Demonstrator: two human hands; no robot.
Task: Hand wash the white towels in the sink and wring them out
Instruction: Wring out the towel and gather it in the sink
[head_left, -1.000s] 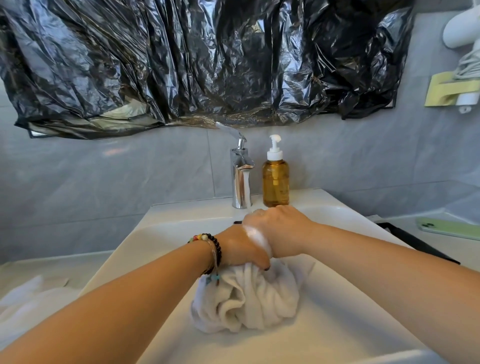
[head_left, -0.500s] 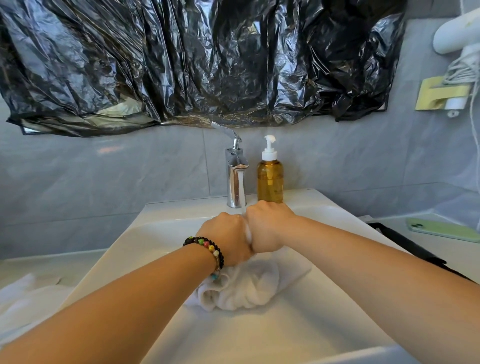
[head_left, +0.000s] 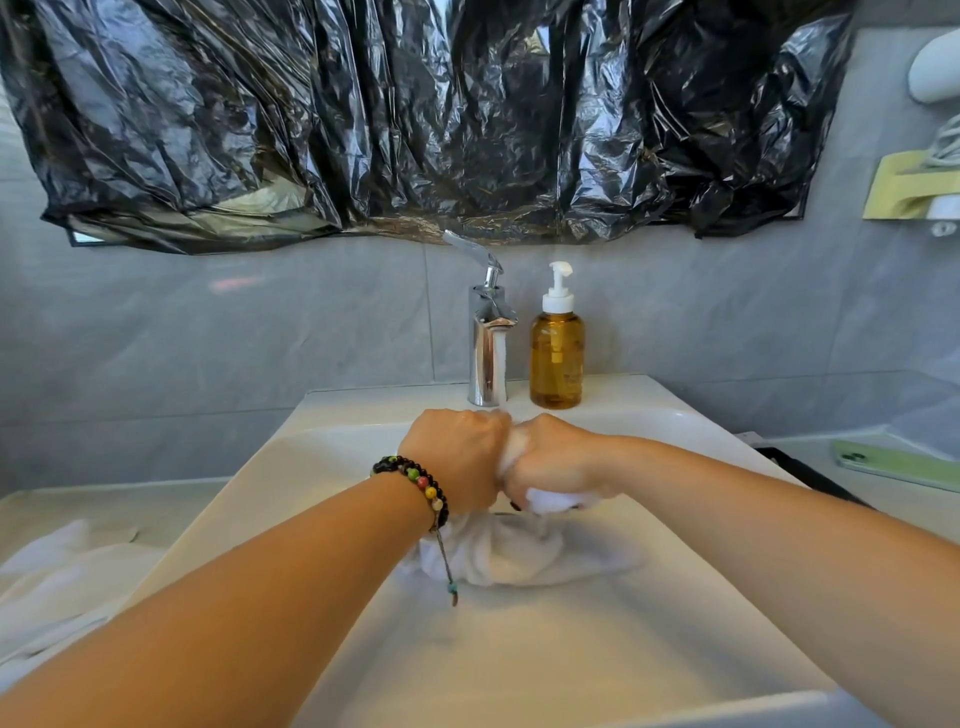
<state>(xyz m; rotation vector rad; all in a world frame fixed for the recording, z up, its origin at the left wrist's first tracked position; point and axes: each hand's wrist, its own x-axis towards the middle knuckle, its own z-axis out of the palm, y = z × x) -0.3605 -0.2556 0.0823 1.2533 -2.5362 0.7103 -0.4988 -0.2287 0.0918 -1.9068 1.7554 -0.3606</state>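
Towels (head_left: 57, 582) lie in a white heap at the far left, on the counter (head_left: 78, 504) beside the sink (head_left: 571, 649); they are blurred at the frame's edge. Next comes the left forearm, reaching in from the lower left, with a beaded bracelet (head_left: 421, 483) round the wrist and a thin cord hanging from it. The left hand (head_left: 457, 457) is clenched round the bunched top of a white towel (head_left: 498, 556), knuckles up. The rest of that towel sags below the fists into the basin, its lower folds resting on the white sink floor. Pressed against the left fist, the right hand (head_left: 556, 460) grips the same towel, with a wad of white cloth showing under its curled fingers and between the two hands. Behind the hands a chrome tap (head_left: 488, 348) stands on the sink's back ledge, and a stream of water runs down from its spout. Just right of the tap stands an amber pump bottle (head_left: 557, 353). Crumpled black plastic sheeting (head_left: 415, 114) hangs across the wall above. At the far right a pale green phone (head_left: 893, 462) lies on the counter.
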